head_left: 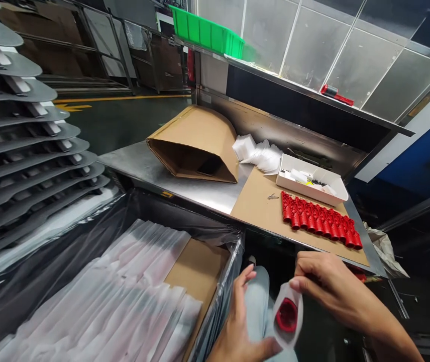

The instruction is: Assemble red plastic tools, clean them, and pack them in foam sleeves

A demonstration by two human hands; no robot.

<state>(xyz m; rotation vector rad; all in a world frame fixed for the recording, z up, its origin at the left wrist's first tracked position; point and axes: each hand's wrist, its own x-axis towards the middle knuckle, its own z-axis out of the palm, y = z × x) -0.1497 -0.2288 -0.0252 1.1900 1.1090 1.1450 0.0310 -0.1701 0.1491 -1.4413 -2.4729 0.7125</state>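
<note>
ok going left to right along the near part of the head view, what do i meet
White packets → brown cardboard → left hand → white sleeve with a red part showing inside it → right hand, which pinches the sleeve's edge.

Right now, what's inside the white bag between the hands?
A red part, its rounded end showing at the mouth of the white bag. The bag covers the rest, so its full shape cannot be seen.
</note>
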